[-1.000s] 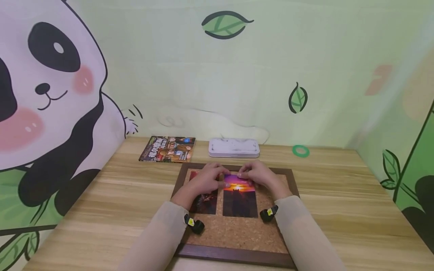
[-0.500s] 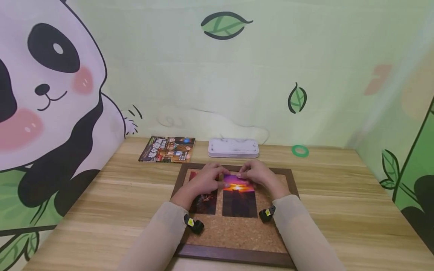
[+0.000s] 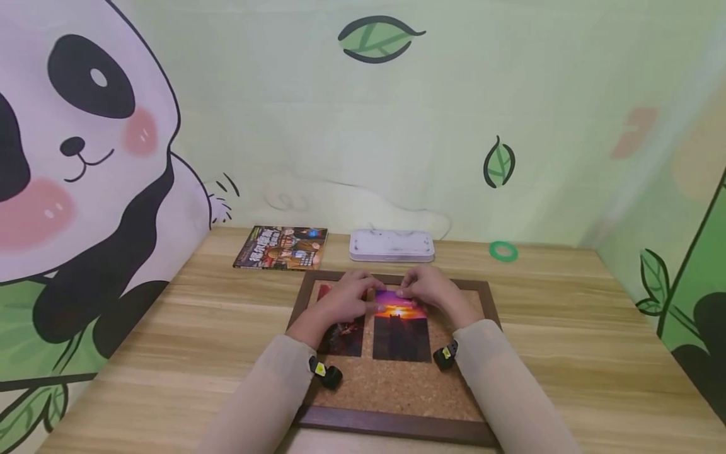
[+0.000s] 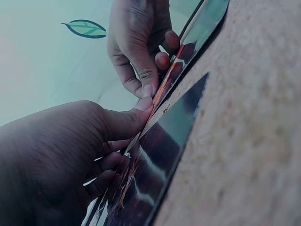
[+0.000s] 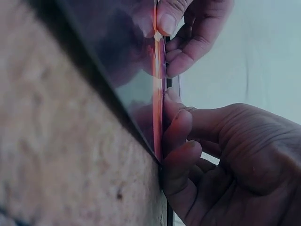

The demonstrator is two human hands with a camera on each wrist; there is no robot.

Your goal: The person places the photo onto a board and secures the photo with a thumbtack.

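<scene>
A sunset photo with a purple top and a dark lower half lies on a framed cork board. My left hand holds it near the upper left corner, thumb on its picture side and a finger reaching toward the top edge. At the top edge, my right hand pinches the photo, its other fingers curled beside the right corner. In the left wrist view the two thumbs nearly meet. A darker photo with red lies left on the cork, partly under my left hand. Whether a small pin sits between my fingertips cannot be seen.
Behind the board on the wooden table lie a comic-style booklet, a white tin case and a green tape ring. A panda-printed backdrop rises at the table's far edge. Each wrist carries a small black camera.
Both hands stay at the top of the sunset photo, with no clear shift. The head view tilts very slightly; the photos and the board keep their places.
</scene>
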